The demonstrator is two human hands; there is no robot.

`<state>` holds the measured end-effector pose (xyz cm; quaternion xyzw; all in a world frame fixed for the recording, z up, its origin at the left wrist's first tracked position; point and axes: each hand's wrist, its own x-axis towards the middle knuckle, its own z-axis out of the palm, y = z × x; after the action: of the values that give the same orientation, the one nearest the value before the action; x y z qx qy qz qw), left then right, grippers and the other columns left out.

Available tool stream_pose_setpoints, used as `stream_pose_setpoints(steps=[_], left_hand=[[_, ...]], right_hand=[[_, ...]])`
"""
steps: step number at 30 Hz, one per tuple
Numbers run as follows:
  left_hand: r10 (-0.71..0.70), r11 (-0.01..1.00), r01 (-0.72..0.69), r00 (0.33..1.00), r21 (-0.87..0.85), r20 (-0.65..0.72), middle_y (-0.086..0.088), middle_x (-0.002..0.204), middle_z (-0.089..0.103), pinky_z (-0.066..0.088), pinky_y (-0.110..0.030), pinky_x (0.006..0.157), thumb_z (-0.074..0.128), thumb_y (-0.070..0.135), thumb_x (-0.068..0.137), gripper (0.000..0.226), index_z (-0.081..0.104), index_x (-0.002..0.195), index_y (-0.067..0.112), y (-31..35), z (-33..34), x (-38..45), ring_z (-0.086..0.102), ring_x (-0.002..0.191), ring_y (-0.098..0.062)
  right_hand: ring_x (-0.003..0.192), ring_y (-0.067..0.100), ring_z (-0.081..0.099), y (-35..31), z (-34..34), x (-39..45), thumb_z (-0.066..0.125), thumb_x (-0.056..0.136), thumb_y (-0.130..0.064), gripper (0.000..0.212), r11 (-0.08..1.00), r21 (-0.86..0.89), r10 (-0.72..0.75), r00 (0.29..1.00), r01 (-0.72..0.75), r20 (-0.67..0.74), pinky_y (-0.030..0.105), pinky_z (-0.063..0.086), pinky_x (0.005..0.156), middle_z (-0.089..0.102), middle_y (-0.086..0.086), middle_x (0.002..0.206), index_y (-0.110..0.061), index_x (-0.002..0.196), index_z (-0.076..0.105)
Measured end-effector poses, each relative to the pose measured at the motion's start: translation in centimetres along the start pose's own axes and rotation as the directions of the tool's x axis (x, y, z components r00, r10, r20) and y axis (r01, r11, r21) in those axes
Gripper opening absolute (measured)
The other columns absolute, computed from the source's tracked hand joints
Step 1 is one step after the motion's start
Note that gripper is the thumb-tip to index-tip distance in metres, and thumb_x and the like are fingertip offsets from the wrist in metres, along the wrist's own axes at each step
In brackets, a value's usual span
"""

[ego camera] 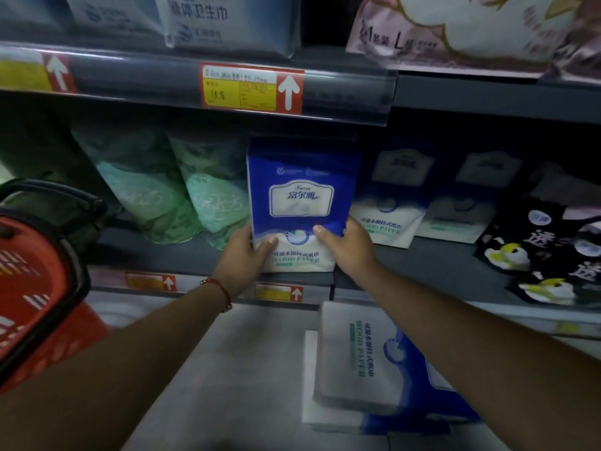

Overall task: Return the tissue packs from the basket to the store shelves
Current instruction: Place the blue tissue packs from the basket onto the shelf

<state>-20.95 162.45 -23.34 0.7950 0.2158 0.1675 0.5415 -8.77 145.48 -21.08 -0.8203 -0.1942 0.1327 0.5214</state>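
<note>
Two bare arms reach forward to the middle shelf [422, 255], where green packs [182, 196] stand left and matching blue packs [387, 203] stand right. A red basket [35, 281] hangs at the left edge of view. A second tissue pack [367, 356] lies flat lower down, under the right forearm. The blue and white tissue pack [300, 203] stands upright at the shelf's front edge, between the green and blue rows. The left hand [242, 255] grips its lower left side, thumb across the front. The right hand [348, 244] grips its lower right side, fingers curled behind. A red bracelet [222, 289] circles the left wrist.
</note>
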Motion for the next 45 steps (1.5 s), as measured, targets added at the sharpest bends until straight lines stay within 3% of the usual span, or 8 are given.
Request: stream_pose_setpoints(steps=[8,15,19,23,30,37,41,45], left_hand=[[-0.098,0.994,0.097,0.995,0.047,0.020,0.007,0.119,0.067,0.054,-0.039,0.094,0.063,0.036,0.094,0.038,0.055,0.130,0.026,-0.4,-0.1,0.6,0.065,0.105,-0.013],[-0.313,0.703,0.175,0.946,0.690,0.079,-0.008,0.083,0.069,0.052,-0.033,0.073,0.048,0.063,0.092,0.057,0.066,0.083,0.009,0.0,-1.0,-0.2,0.066,0.082,-0.028],[-0.335,0.454,-0.022,0.922,0.891,0.193,-0.004,0.096,0.066,0.054,-0.032,0.077,0.050,0.067,0.088,0.056,0.066,0.103,0.016,2.1,0.8,-2.5,0.063,0.085,-0.023],[-0.147,0.581,-0.331,0.856,0.744,0.495,-0.001,0.121,0.059,0.053,-0.037,0.089,0.054,0.058,0.091,0.049,0.056,0.130,0.028,4.9,4.8,-4.6,0.060,0.107,-0.022],[0.063,0.467,-0.670,0.677,0.578,0.734,-0.004,0.153,0.036,0.043,-0.039,0.106,0.050,0.061,0.092,0.073,0.027,0.152,0.028,3.6,11.2,-5.7,0.043,0.134,-0.023],[0.012,0.433,-0.667,0.677,0.607,0.736,-0.007,0.149,0.037,0.043,-0.041,0.105,0.054,0.066,0.087,0.078,0.032,0.150,0.025,1.7,14.3,-6.1,0.042,0.133,-0.026],[-0.030,0.417,-0.638,0.703,0.648,0.711,-0.005,0.148,0.035,0.042,-0.042,0.105,0.055,0.074,0.080,0.086,0.030,0.149,0.028,2.0,15.3,-5.6,0.039,0.132,-0.025],[-0.090,0.451,-0.581,0.725,0.677,0.683,0.001,0.142,0.038,0.043,-0.039,0.102,0.062,0.076,0.072,0.090,0.034,0.146,0.034,2.9,15.7,-5.1,0.039,0.127,-0.022]], right_hand=[[0.109,0.021,0.063,1.0,-0.5,-0.6,0.061,0.095,-0.033,0.041,0.984,-0.177,0.001,0.995,0.017,0.099,0.029,0.048,0.089,0.068,0.003,0.122,-0.016,0.132,0.057],[0.147,0.033,0.025,1.8,-2.7,-0.8,0.048,0.096,-0.055,0.084,0.755,-0.654,0.121,0.975,0.033,0.189,0.044,0.026,0.119,0.024,0.017,0.161,-0.005,0.156,0.017],[0.152,0.031,0.009,2.3,-5.4,-2.2,0.042,0.097,-0.058,0.085,0.489,-0.833,0.027,0.950,0.258,0.310,0.044,0.008,0.124,0.009,0.014,0.165,-0.008,0.158,0.008],[0.153,0.026,-0.001,4.2,-9.2,-5.6,0.040,0.098,-0.059,0.086,0.395,-0.842,0.079,0.899,0.369,0.431,0.038,-0.003,0.123,-0.002,0.009,0.167,-0.012,0.159,0.002],[0.153,0.022,-0.005,9.7,-15.8,-11.2,0.030,0.095,-0.068,0.089,0.339,-0.871,0.315,0.829,0.356,0.462,0.033,-0.008,0.120,-0.009,0.005,0.166,-0.016,0.159,-0.004],[0.153,0.026,0.004,12.9,-18.6,-13.8,0.047,0.095,-0.060,0.087,0.470,-0.871,0.454,0.808,0.142,0.377,0.042,0.018,0.121,-0.009,0.000,0.167,-0.029,0.158,-0.003],[0.133,0.026,0.045,12.2,-19.2,-14.2,0.060,0.089,-0.058,0.077,0.553,-0.821,0.469,0.867,-0.142,0.166,0.035,0.045,0.098,0.035,0.007,0.153,-0.022,0.150,0.028],[0.119,0.031,0.059,12.5,-20.5,-14.8,0.062,0.088,-0.059,0.073,0.518,-0.466,0.825,0.563,-0.718,0.050,0.035,0.052,0.086,0.055,0.015,0.139,-0.015,0.142,0.042]])
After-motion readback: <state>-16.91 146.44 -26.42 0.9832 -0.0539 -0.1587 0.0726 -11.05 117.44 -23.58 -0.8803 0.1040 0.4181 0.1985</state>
